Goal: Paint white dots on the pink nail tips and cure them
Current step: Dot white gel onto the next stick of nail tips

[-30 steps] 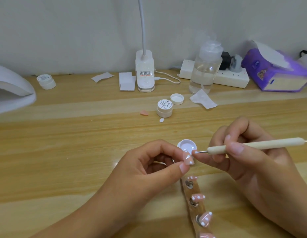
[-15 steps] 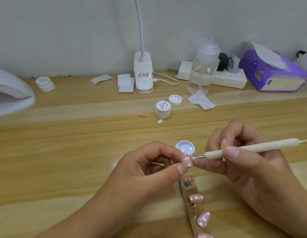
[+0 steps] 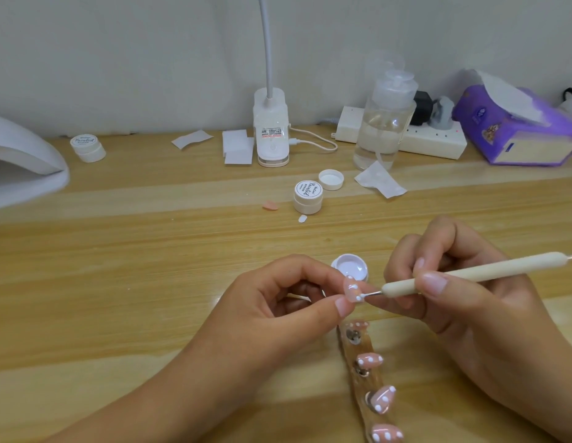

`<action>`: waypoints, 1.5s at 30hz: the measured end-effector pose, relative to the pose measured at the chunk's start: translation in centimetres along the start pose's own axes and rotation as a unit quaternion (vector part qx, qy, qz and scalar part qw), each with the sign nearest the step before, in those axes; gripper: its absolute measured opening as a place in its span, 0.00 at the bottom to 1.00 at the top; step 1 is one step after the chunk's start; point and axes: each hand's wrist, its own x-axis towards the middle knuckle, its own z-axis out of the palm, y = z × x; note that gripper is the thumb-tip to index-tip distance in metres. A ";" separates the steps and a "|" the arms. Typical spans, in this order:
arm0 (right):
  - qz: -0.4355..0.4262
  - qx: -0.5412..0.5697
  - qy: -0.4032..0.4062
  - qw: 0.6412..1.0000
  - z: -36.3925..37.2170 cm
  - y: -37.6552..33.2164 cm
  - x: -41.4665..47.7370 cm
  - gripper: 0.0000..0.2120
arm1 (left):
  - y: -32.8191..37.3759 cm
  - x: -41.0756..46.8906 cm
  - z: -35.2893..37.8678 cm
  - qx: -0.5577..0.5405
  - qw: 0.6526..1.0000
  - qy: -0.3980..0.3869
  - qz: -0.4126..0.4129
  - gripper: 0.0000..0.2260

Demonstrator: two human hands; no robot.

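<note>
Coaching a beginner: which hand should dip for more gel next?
Right, likely: the right hand grips the cream dotting tool, tip near the open white gel pot; the left hand pinches the pink nail tip.

The table (image 3: 150, 282) is pale wood with visible grain and a low sheen. The dotting tool (image 3: 470, 273) has a matt cream handle and a shiny metal tip. The pink nail tip (image 3: 351, 290) looks glossy, as does the white fill of the plastic gel pot (image 3: 350, 266). The pump bottle (image 3: 385, 123) is clear plastic.

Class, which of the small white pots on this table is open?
The pot behind the left hand: lidless, paint showing. The far-left pot and middle pot wear labelled lids.
</note>
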 end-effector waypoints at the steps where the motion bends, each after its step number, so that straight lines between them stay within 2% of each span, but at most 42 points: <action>1: -0.001 0.001 -0.003 1.000 0.0 0.0 0.0 0.05 | 0.0 0.0 0.0 0.000 1.000 0.000 0.000 0.06; 4: 0.004 0.006 -0.015 1.000 0.1 -0.1 0.1 0.12 | 0.0 0.0 0.0 0.003 1.000 0.001 0.000 0.06; 9: 0.011 -0.003 -0.008 1.000 0.1 -0.1 0.1 0.14 | -0.1 0.0 0.0 0.004 1.000 -0.001 -0.002 0.06; 21: 0.017 -0.002 -0.014 1.000 0.3 -0.3 0.2 0.13 | -0.2 0.0 -0.1 0.001 1.000 -0.001 0.002 0.05; 27: 0.011 -0.002 -0.003 1.000 0.2 -0.3 0.0 0.03 | -0.2 -0.1 -0.2 0.006 1.000 -0.005 0.004 0.05; 45: 0.018 0.040 0.008 0.999 0.2 -0.5 0.2 0.03 | -0.1 0.0 -0.2 0.036 0.999 -0.008 0.011 0.06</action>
